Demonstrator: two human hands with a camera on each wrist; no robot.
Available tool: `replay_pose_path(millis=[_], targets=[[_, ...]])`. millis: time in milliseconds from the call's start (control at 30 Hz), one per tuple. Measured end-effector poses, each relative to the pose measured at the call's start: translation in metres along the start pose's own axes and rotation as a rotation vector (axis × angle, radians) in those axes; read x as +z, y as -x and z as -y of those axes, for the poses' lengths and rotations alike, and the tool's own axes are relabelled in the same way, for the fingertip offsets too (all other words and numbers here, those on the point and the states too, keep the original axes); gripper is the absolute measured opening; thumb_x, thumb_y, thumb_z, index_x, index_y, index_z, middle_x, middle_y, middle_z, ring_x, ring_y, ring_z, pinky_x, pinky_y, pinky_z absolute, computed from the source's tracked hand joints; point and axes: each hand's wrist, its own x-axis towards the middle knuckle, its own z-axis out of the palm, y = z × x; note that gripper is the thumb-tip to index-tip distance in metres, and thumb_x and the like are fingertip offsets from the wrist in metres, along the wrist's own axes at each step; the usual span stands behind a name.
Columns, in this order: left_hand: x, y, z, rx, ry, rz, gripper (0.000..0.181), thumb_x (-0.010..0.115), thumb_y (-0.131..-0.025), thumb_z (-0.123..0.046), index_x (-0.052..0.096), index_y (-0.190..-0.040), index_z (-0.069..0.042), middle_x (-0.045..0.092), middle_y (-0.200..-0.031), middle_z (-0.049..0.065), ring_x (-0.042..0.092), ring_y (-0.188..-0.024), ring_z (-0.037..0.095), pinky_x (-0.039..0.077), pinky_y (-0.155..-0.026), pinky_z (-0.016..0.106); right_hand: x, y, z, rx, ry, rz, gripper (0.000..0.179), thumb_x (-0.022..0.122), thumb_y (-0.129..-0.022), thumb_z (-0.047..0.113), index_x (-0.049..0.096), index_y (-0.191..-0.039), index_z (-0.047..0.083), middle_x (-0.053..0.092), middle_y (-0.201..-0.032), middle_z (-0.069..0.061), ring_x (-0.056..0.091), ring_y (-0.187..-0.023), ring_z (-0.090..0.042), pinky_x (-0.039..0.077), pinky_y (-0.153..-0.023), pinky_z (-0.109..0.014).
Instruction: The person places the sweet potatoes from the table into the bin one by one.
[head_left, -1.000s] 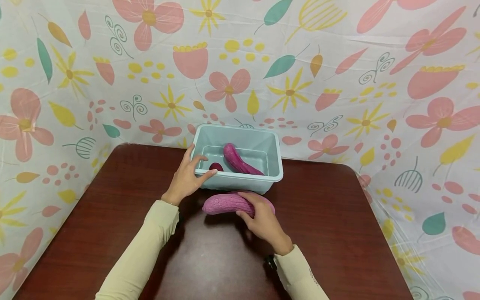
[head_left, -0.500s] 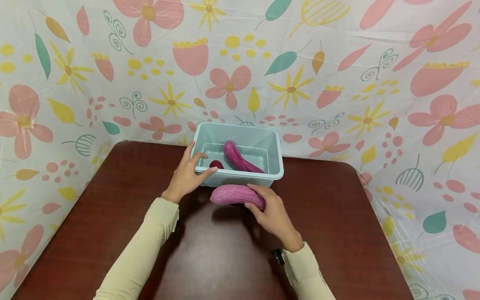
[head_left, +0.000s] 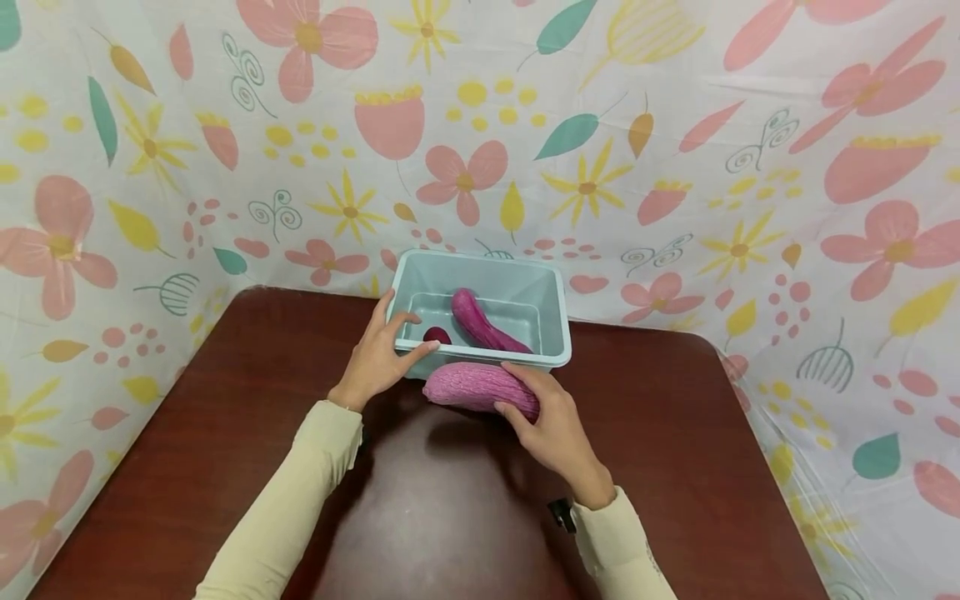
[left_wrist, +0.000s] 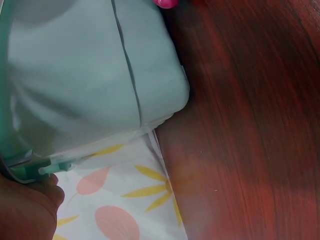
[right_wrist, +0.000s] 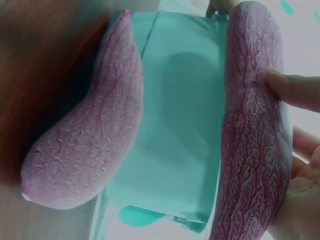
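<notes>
Reaches in from the bottom of the head view in pale sleeves (head_left: 283, 508), over a glossy brown table (head_left: 442, 533). Wears a black device (head_left: 562, 514) beside the right cuff. Just right of centre and below the middle of the frame, grips a pink gourd (head_left: 480, 387) round its right end with the right hand (head_left: 555, 425), thumb to the near side; holds it lifted off the table, before the near wall of the box (head_left: 480, 271). At the left of the right wrist view, shows a second gourd (right_wrist: 90, 130) low in front of that wall; cannot tell whether touching it. Left of centre, grasps the box's near left corner with the left hand (head_left: 375, 354), thumb across the near rim, one finger dipping inside. Inside the box, a red ball (head_left: 437, 333) near that corner; to its right, a purple gourd (head_left: 483, 326), lying aslant. Across the upper frame, flowered cloth (head_left: 480, 50).
</notes>
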Motion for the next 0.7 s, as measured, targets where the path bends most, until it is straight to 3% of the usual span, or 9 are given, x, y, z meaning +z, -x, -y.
replay_pose_path(millis=[467, 700], targets=[[-0.001, 0.002, 0.0, -0.013, 0.009, 0.003, 0.051, 0.064, -0.09, -0.064, 0.058, -0.123, -0.026, 0.008, -0.171, 0.006, 0.042, -0.144, 0.037, 0.055, -0.078, 0.05, -0.015, -0.017, 0.008, -0.057, -0.017, -0.06, 0.052, 0.079, -0.086, 0.016, 0.062, -0.136, 0.013, 0.067, -0.132, -0.007, 0.061, -0.125, -0.025, 0.047, -0.107, -0.046], [0.001, 0.002, -0.001, 0.021, 0.018, -0.004, 0.047, 0.068, -0.093, -0.05, 0.059, -0.127, -0.018, 0.01, -0.17, 0.011, 0.043, -0.142, 0.039, 0.056, -0.082, 0.054, -0.016, -0.03, 0.009, -0.094, -0.017, -0.079, 0.05, 0.078, -0.087, 0.015, 0.062, -0.135, 0.01, 0.068, -0.131, -0.007, 0.062, -0.122, -0.024, 0.048, -0.103, -0.045]])
